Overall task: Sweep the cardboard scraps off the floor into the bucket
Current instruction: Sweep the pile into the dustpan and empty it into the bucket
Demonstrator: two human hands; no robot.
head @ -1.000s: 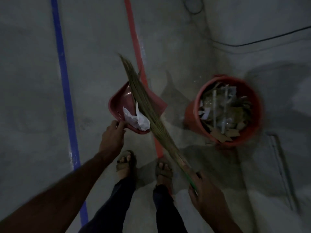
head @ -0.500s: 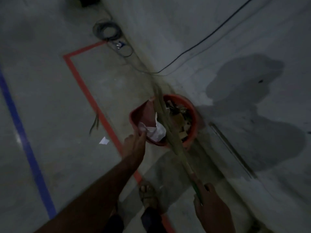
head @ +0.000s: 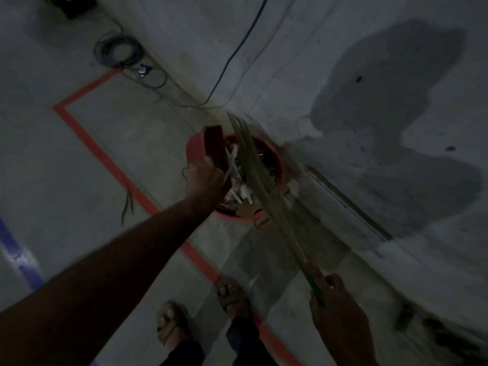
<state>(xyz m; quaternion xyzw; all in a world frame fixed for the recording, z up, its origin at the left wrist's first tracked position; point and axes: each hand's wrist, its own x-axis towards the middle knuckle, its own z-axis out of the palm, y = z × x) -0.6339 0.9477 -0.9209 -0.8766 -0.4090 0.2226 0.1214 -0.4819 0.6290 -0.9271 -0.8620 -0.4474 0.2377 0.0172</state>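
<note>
Dustpan (head: 211,149) tips over the red bucket (head: 274,165), gripped by the left hand (head: 204,180). Right hand (head: 335,310), at five o'clock, squeezes the broom (head: 264,180).

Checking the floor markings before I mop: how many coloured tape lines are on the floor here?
2. A red tape line runs from a corner at upper left down past the bucket to the feet. A blue tape line crosses the lower left edge. More may lie outside the view.
</note>
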